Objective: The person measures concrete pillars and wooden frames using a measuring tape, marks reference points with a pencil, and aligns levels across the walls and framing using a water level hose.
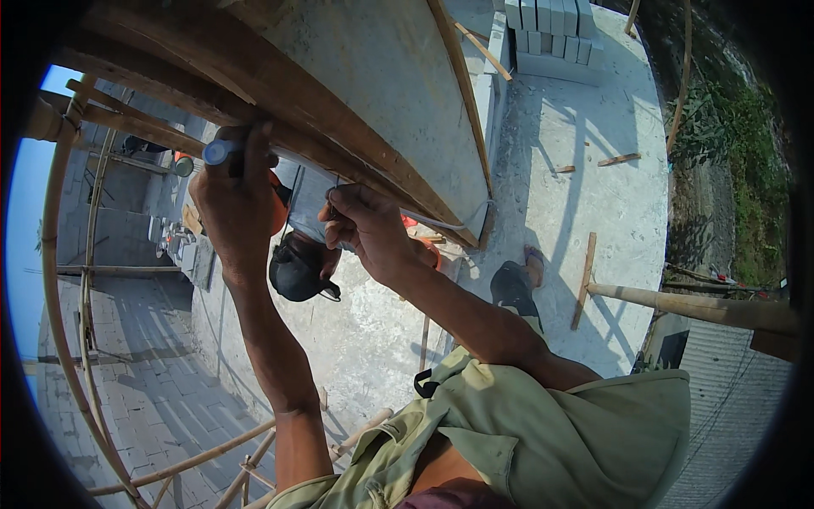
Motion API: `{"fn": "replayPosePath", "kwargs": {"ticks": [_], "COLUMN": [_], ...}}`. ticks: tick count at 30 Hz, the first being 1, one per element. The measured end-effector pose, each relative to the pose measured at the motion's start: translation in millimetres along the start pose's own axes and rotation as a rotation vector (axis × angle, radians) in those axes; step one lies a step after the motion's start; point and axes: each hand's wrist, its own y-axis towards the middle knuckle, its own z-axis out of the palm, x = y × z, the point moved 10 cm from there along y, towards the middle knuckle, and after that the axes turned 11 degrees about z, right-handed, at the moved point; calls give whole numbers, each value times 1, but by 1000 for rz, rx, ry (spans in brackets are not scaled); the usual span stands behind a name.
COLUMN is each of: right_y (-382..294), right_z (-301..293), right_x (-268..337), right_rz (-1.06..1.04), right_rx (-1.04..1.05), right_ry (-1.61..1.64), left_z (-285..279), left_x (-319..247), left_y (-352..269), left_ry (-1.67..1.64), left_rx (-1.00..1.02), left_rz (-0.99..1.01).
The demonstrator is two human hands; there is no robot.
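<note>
My left hand [235,178] is raised against the underside of a wooden beam [305,95], its fingers closed around a tube-like thing with a round pale blue end [217,153]. A white hose [439,223] runs along the lower edge of the timber and hangs in a loop near its corner. Below the same timber, my right hand [372,226] has its thumb and fingers pinched together. Something thin and dark shows at those fingertips, too small to identify.
Beneath my hands is another person in a black cap [296,267]. Bamboo scaffold poles [57,254] stand at left; another bamboo pole [687,305] juts in at right. Pale blocks [553,32] are stacked on the concrete slab [572,210], with loose wood strips [620,159]. Greenery lies beyond the slab edge.
</note>
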Motion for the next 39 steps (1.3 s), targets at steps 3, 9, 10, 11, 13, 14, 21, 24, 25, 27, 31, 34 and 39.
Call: {"fn": "replayPosePath", "kwargs": {"ticks": [3, 9, 10, 11, 13, 14, 21, 24, 25, 27, 31, 34, 39], "right_y": [0, 2, 2, 2, 2, 2, 4, 3, 3, 1, 3, 3, 1], "right_z": [0, 0, 0, 0, 0, 2, 4, 3, 5, 7, 5, 4, 1], "right_x": [1, 0, 0, 1, 2, 1, 3, 4, 3, 3, 1, 0, 7], "right_rz": [-17, -14, -13, -15, -11, -6, 26, 20, 29, 22, 46, 51, 28], "right_rx": [-19, -6, -6, -12, -12, 10, 18, 55, 62, 50, 40, 45, 36], "right_ry": [17, -7, -8, -7, -8, -1, 81, 79, 71, 57, 53, 46, 5], "left_z": [0, -1, 0, 0, -1, -2, -3, 2, 1, -2, -4, -6, 0], "left_x": [1, 3, 2, -2, -4, -2, -4, -2, -1, 2, -1, -3, -2], "left_y": [1, 0, 0, 1, 1, 1, 2, 2, 2, 2, 0, 1, 2], "left_ry": [15, 13, 13, -5, -16, -10, 18, 35, 32, 34, 17, 40, 20], "left_rx": [-4, 4, 2, -7, -21, -14, 4, 79, 50, 38, 6, 1, 32], "left_rz": [25, 19, 17, 23, 25, 12, -6, -57, -15, -2, 60, 59, 54]}}
